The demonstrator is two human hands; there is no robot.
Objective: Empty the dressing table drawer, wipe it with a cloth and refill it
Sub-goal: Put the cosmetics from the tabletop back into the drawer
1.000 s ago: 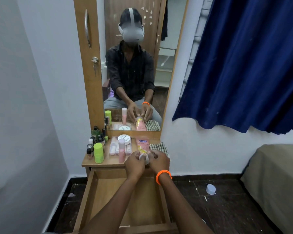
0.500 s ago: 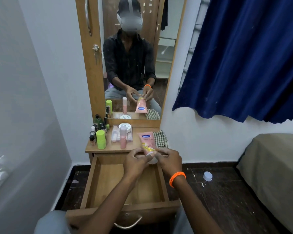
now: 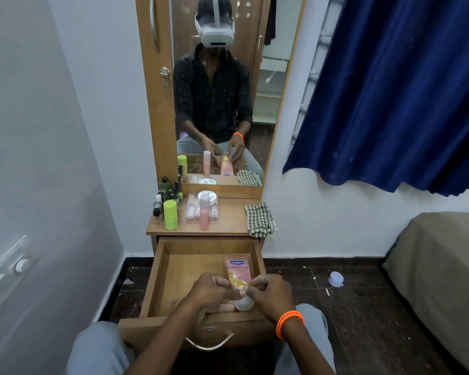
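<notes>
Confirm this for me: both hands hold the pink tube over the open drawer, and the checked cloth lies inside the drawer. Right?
Not quite. The cloth lies on the tabletop at its right edge, not in the drawer; the head view shows it. Both hands, left and right, do hold the tube over the open drawer.

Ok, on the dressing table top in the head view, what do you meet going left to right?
Cluster of small dark bottles → lime green bottle → clear case → pink bottle → checked cloth.
</notes>
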